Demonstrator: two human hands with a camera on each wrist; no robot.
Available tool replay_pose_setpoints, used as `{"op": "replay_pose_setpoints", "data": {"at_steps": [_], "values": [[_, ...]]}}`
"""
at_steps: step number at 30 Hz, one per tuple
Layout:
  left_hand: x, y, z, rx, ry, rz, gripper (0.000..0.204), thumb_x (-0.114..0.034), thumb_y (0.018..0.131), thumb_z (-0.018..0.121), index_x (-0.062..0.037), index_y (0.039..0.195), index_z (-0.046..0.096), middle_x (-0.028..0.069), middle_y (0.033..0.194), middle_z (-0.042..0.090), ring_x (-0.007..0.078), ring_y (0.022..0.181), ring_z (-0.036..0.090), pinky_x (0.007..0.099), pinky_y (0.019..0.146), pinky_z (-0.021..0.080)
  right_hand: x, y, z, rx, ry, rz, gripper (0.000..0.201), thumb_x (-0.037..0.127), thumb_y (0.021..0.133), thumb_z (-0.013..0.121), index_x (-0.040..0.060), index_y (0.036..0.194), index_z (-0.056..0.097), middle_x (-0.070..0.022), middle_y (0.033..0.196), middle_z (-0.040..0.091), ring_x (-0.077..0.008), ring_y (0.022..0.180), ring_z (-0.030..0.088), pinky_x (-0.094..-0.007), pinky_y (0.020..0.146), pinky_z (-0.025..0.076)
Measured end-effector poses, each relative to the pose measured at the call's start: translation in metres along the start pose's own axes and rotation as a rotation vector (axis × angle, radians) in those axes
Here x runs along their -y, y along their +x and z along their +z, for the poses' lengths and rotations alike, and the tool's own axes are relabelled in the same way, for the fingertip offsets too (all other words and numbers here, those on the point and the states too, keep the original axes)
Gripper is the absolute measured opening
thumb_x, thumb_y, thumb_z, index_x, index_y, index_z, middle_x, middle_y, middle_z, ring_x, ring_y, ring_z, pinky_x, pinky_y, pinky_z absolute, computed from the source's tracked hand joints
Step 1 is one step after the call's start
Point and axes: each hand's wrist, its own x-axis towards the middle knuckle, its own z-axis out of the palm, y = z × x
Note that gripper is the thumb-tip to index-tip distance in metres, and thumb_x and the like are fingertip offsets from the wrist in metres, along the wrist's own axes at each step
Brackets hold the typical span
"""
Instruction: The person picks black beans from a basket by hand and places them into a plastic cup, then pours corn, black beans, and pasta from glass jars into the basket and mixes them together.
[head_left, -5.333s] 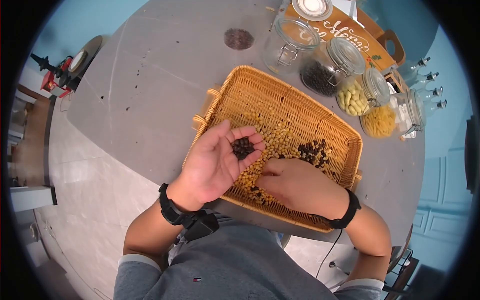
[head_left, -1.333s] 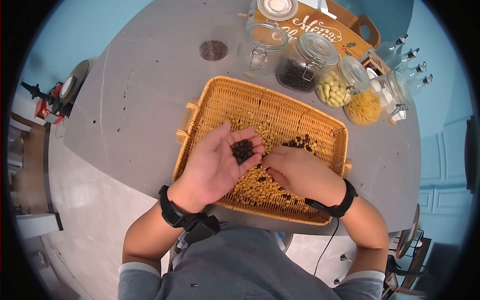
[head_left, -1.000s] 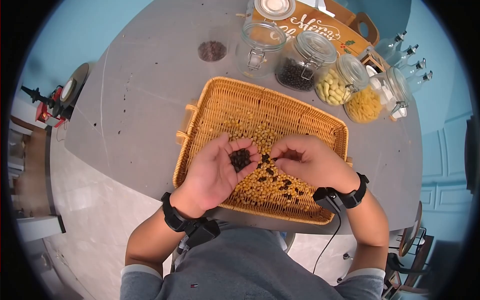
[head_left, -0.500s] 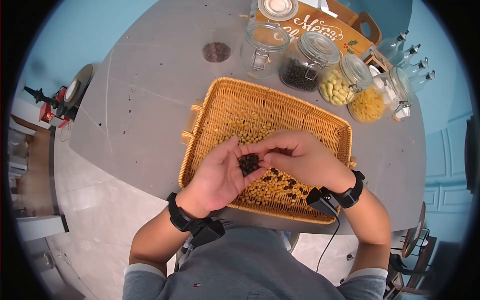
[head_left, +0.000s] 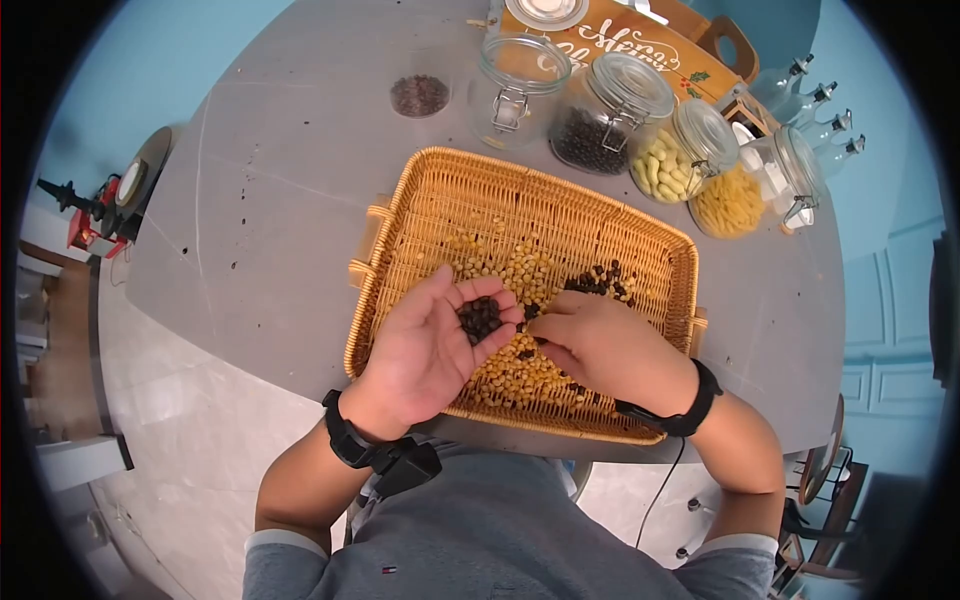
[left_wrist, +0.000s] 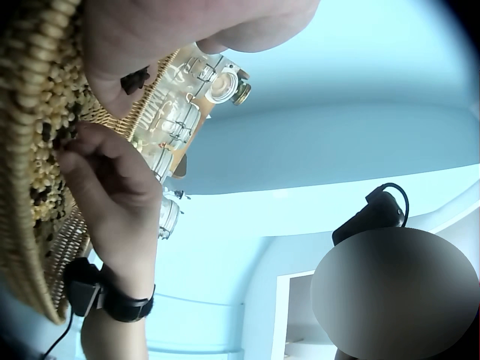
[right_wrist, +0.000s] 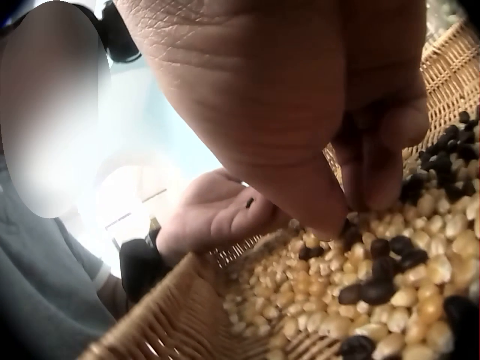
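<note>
My left hand (head_left: pixel 430 345) is palm up over the near left of the wicker basket (head_left: pixel 455 165), its fingers curled up round a small heap of dark beans (head_left: pixel 480 320). Close beside its fingertips, my right hand (head_left: pixel 610 345) reaches down into the yellow corn kernels (head_left: pixel 520 385) spread on the basket floor. In the right wrist view its thumb and fingers come together round a dark bean (right_wrist: pixel 349 229) among the kernels. More loose dark beans (right_wrist: pixel 376 289) lie mixed in there, and a cluster of dark beans (head_left: pixel 605 278) sits beyond the right hand.
Behind the basket stand an empty clip-top jar (head_left: pixel 510 100), a jar of dark beans (head_left: pixel 595 135), a jar of peanuts (head_left: pixel 670 165) and a jar of pasta (head_left: pixel 730 205). A clear cup of dark bits (head_left: pixel 420 95) is at the back left. Glass bottles (head_left: pixel 830 130) stand far right.
My right hand went from the basket to the left palm, touched its fingers there, then came back down to the kernels. The left hand keeps its cupped pose with the dark beans.
</note>
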Motion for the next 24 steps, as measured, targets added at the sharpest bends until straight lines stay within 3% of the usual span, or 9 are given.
{"op": "replay_pose_setpoints", "data": {"at_steps": [4,8,10,13,17,19,20,22,24], "values": [[-0.001,-0.002,0.005,-0.018,-0.010,0.007,0.049,-0.042,0.104,0.039,0.0021,0.114,0.057,0.0137,0.110,0.062,0.0262,0.107,0.060,0.0379,0.101,0.047,0.000,0.002,0.006,0.051,-0.164,-0.031,0.010,0.005,0.080,0.060,0.0013,0.088,0.064,-0.0158,0.085,0.058,-0.0361,0.081,0.063,-0.0434,0.070,0.051],[0.000,-0.001,0.002,-0.016,-0.017,0.004,0.049,-0.042,0.104,0.039,0.0020,0.114,0.057,0.0137,0.110,0.062,0.0262,0.107,0.060,0.0384,0.101,0.047,-0.002,0.002,0.000,0.109,-0.137,0.006,0.013,0.004,0.079,0.062,0.0016,0.091,0.065,-0.0161,0.085,0.059,-0.0362,0.082,0.063,-0.0436,0.069,0.051],[0.000,-0.001,-0.001,0.011,-0.021,0.014,0.052,-0.043,0.103,0.040,0.0044,0.119,0.055,0.0165,0.115,0.061,0.0287,0.111,0.059,0.0382,0.103,0.047,-0.013,0.001,0.001,-0.074,0.029,-0.100,0.014,0.004,0.081,0.066,0.0014,0.094,0.064,-0.0125,0.085,0.061,-0.0327,0.080,0.062,-0.0415,0.066,0.050],[0.001,0.000,-0.001,0.018,0.000,0.012,0.052,-0.043,0.104,0.039,0.0043,0.119,0.054,0.0167,0.115,0.061,0.0285,0.112,0.059,0.0384,0.104,0.047,-0.007,0.006,-0.011,-0.177,0.111,-0.127,0.016,0.002,0.080,0.068,0.0016,0.096,0.066,-0.0127,0.085,0.065,-0.0314,0.079,0.064,-0.0380,0.067,0.051],[-0.001,-0.003,0.013,-0.016,-0.005,-0.016,0.047,-0.040,0.105,0.038,0.0017,0.115,0.057,0.0133,0.110,0.062,0.0256,0.108,0.059,0.0384,0.103,0.046,0.014,0.019,-0.022,-0.192,0.269,-0.139,0.018,0.001,0.080,0.070,0.0022,0.097,0.067,-0.0125,0.084,0.066,-0.0306,0.077,0.064,-0.0355,0.067,0.051],[-0.003,-0.004,0.017,0.017,0.019,-0.014,0.046,-0.038,0.105,0.037,0.0016,0.116,0.057,0.0136,0.112,0.061,0.0254,0.109,0.059,0.0387,0.103,0.046,0.017,0.024,-0.020,-0.218,0.477,-0.019,0.019,0.001,0.079,0.071,0.0029,0.098,0.067,-0.0121,0.080,0.065,-0.0304,0.073,0.064,-0.0348,0.066,0.051],[-0.002,-0.003,0.012,0.015,0.016,-0.009,0.046,-0.038,0.105,0.037,0.0016,0.116,0.057,0.0136,0.112,0.061,0.0254,0.109,0.059,0.0387,0.103,0.046,0.012,0.024,-0.022,-0.213,0.476,-0.024,0.019,0.001,0.079,0.071,0.0029,0.098,0.067,-0.0121,0.080,0.065,-0.0304,0.073,0.064,-0.0348,0.066,0.051],[0.000,-0.001,-0.001,0.042,-0.015,0.002,0.050,-0.041,0.104,0.038,0.0039,0.119,0.055,0.0160,0.117,0.061,0.0278,0.112,0.060,0.0388,0.104,0.047,-0.005,0.023,-0.022,-0.149,0.095,-0.062,0.020,0.002,0.080,0.070,0.0030,0.100,0.067,-0.0123,0.084,0.064,-0.0316,0.078,0.064,-0.0368,0.068,0.051],[0.001,-0.002,-0.001,0.027,-0.001,0.014,0.050,-0.040,0.104,0.038,0.0036,0.119,0.055,0.0159,0.116,0.061,0.0276,0.111,0.060,0.0385,0.103,0.047,-0.010,0.021,-0.009,-0.120,0.041,-0.063,0.020,0.003,0.080,0.069,0.0030,0.099,0.067,-0.0127,0.087,0.063,-0.0324,0.080,0.063,-0.0383,0.069,0.051]]}}
